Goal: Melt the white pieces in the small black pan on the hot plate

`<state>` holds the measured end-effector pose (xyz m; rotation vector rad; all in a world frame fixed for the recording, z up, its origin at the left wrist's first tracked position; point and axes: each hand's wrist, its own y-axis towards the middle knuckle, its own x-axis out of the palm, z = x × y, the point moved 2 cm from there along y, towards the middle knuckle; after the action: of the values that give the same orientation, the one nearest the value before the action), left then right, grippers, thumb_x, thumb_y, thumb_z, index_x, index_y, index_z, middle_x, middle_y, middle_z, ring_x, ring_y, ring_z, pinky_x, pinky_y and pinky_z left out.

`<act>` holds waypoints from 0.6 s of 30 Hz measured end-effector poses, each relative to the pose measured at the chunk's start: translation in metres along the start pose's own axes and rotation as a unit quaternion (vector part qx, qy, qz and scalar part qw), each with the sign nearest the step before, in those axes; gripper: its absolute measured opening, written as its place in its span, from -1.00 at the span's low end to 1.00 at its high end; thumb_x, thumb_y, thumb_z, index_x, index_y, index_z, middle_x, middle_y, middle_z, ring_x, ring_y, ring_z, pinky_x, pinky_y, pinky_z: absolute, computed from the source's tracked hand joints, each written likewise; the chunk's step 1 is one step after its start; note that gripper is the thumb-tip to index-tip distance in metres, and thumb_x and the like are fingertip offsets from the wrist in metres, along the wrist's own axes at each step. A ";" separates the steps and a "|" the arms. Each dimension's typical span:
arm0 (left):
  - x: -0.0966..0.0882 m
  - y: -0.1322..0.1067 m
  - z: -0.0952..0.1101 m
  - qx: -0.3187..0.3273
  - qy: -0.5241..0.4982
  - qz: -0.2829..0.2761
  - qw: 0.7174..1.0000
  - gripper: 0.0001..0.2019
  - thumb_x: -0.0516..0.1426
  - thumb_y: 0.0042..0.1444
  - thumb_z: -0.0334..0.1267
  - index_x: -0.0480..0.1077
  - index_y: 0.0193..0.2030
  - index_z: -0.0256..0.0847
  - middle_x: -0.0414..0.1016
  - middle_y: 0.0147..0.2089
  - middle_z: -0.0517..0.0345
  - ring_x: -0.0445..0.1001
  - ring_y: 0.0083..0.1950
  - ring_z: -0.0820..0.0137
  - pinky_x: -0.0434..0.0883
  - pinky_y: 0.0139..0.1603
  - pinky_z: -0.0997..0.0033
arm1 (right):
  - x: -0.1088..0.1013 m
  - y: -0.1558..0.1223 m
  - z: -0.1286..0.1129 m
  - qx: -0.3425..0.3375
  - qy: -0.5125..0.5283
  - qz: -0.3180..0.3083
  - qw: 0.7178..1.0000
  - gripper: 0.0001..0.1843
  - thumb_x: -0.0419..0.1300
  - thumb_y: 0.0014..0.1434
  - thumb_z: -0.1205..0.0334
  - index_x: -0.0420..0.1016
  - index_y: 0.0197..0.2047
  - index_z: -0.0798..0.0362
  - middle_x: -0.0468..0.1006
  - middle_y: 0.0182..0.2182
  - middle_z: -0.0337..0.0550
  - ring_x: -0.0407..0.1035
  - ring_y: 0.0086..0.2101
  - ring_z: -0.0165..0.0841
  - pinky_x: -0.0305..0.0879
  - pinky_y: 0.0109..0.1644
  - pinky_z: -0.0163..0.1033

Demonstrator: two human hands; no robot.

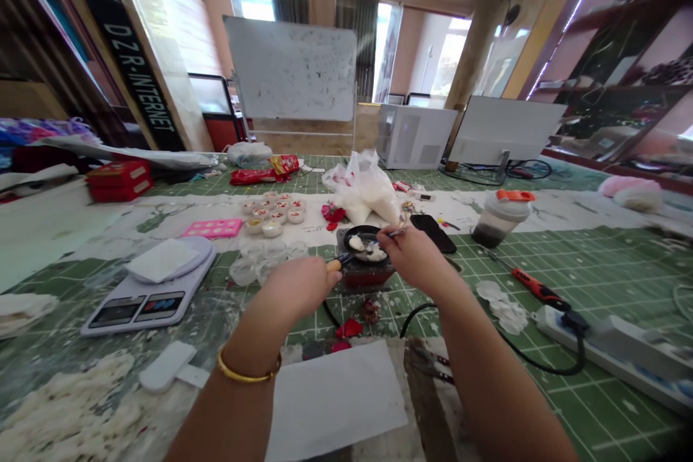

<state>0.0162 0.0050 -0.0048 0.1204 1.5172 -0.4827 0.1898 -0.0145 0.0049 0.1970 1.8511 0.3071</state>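
Nearest the camera, a sheet of white paper is laid on the table, directly in front of the small black pan, which is taken here as the landmark. Two red petals and one brown cone-like piece lie between the paper and the pan. The pan rests on a dark red hot plate, and a white mass is contained in it. Its wooden handle is gripped by the left hand, with the fingers closed around it; a gold bangle is worn on that wrist. To the pan's right, the right hand is held with its fingers pinched together on one thin utensil, whose tip is kept over the pan. Left of the pan, one digital kitchen scale and one pink mould are placed. Right of it, one black phone, one jar with an orange lid and one power strip are seen. Beyond the pan, about twelve small cups, one white plastic bag and one whiteboard are visible.
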 end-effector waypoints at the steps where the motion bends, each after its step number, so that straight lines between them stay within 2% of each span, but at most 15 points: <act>1: 0.001 0.000 0.000 0.000 0.000 0.000 1.000 -0.56 -0.22 0.05 0.04 0.33 -0.37 -0.21 0.46 -0.35 0.01 0.41 -0.39 0.26 0.26 -0.45 0.37 | -0.001 -0.001 0.000 0.002 0.003 0.012 1.000 -0.69 -0.13 0.17 0.18 0.40 -0.30 0.06 0.50 -0.37 -0.13 0.33 -0.31 -0.38 0.08 -0.29 -0.36; 4: 0.001 0.001 0.000 0.001 -0.001 0.006 1.000 -0.55 -0.22 0.05 0.04 0.34 -0.36 -0.21 0.45 -0.35 0.01 0.41 -0.38 0.27 0.27 -0.43 0.36 | -0.004 -0.003 -0.004 -0.015 0.038 0.034 0.999 -0.67 -0.16 0.18 0.16 0.40 -0.25 0.04 0.50 -0.33 -0.17 0.33 -0.29 -0.41 0.09 -0.26 -0.38; 7: 0.001 0.000 -0.001 -0.002 -0.003 0.003 1.000 -0.55 -0.22 0.06 0.03 0.34 -0.37 -0.22 0.45 -0.35 -0.01 0.41 -0.38 0.28 0.27 -0.41 0.37 | -0.001 -0.003 -0.008 -0.034 0.029 0.015 0.999 -0.68 -0.14 0.18 0.19 0.41 -0.26 0.06 0.50 -0.32 -0.15 0.33 -0.28 -0.40 0.09 -0.25 -0.38; 9: 0.001 0.001 -0.001 -0.001 -0.004 0.000 1.000 -0.55 -0.22 0.06 0.03 0.34 -0.37 -0.23 0.45 -0.35 -0.02 0.41 -0.38 0.27 0.27 -0.42 0.37 | 0.001 -0.003 -0.007 -0.023 0.009 0.007 1.000 -0.69 -0.13 0.17 0.19 0.42 -0.28 0.08 0.51 -0.34 -0.13 0.34 -0.29 -0.39 0.09 -0.26 -0.38; 14: 0.001 0.001 -0.001 0.005 -0.004 0.004 1.000 -0.57 -0.21 0.05 0.03 0.34 -0.38 -0.20 0.45 -0.36 0.01 0.41 -0.40 0.27 0.26 -0.43 0.35 | -0.001 -0.001 -0.002 -0.007 0.008 0.058 0.998 -0.68 -0.15 0.18 0.16 0.39 -0.24 0.04 0.50 -0.32 -0.16 0.33 -0.30 -0.41 0.08 -0.26 -0.38; 18: 0.001 0.001 -0.001 -0.003 -0.007 -0.005 1.000 -0.57 -0.21 0.06 0.03 0.34 -0.37 -0.20 0.46 -0.35 -0.01 0.41 -0.39 0.30 0.27 -0.41 0.36 | -0.001 0.000 -0.003 -0.009 -0.036 0.014 0.999 -0.70 -0.12 0.16 0.21 0.41 -0.31 0.08 0.50 -0.39 -0.12 0.32 -0.32 -0.37 0.07 -0.28 -0.36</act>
<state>0.0151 0.0060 -0.0057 0.1044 1.5051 -0.4860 0.1872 -0.0147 0.0065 0.2181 1.7759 0.3320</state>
